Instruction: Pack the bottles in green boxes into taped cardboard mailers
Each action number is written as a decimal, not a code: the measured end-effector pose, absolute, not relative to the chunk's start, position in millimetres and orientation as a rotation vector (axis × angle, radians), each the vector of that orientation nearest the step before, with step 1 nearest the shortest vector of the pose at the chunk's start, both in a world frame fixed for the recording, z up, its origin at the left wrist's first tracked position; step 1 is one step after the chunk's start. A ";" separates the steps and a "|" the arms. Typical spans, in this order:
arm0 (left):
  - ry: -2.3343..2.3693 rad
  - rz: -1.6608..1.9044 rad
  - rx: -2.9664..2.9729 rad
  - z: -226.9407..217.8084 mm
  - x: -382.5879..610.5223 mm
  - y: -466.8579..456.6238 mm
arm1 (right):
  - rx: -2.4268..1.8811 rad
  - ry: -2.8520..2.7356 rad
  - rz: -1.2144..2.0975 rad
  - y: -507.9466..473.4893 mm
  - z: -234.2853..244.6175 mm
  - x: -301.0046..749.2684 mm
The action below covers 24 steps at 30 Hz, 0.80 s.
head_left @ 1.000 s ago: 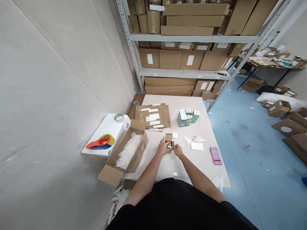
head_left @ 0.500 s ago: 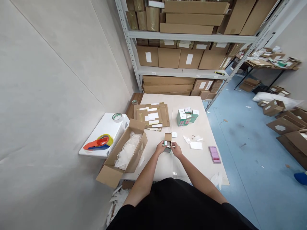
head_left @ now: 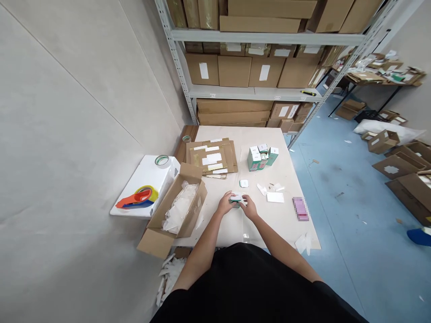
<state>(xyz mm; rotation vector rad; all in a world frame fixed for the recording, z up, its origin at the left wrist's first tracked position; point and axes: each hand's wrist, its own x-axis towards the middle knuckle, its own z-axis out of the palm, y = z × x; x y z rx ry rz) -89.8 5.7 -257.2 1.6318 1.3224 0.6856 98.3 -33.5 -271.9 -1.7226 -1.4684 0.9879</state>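
Near the front middle of the tabletop [head_left: 232,226], the person's left hand [head_left: 225,205] and right hand [head_left: 249,208] meet around a small green-and-white box [head_left: 236,198]. Each hand has its fingers closed on one side of the box, which sits low over the table surface; whether it touches the surface cannot be told. Just beyond the hands lies a small white label [head_left: 244,183]. To the right of it are a few paper scraps [head_left: 270,187] and a white card [head_left: 275,197], and nearer the right edge lies a pink item [head_left: 300,208], blurred out. Farther back, toward the far right corner, stands a cluster of green-and-white boxes [head_left: 259,157]. A stack of flattened cartons [head_left: 211,158] with white labels lies toward the far left corner. At the left edge, an open cardboard carton [head_left: 188,179] holds clear plastic bags [head_left: 178,211] and juts past the tabletop. Beside it a white side stand [head_left: 148,177] carries a red, blue and yellow tape dispenser [head_left: 138,198] and a tape roll [head_left: 162,160]. Behind the table rises a metal shelving rack [head_left: 249,93] full of brown boxes.
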 end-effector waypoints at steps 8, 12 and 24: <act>1.453 0.530 1.690 -250.5 -88.0 6.3 | -1.711 -1.770 0.755 -24.5 -264.7 91.5; 1.477 0.450 1.725 -249.0 -90.3 -1.9 | -1.818 -1.769 0.725 -29.8 -270.2 92.2; 1.413 0.617 1.599 -252.3 -91.1 -6.6 | -1.807 -1.519 1.067 -32.7 -284.3 74.7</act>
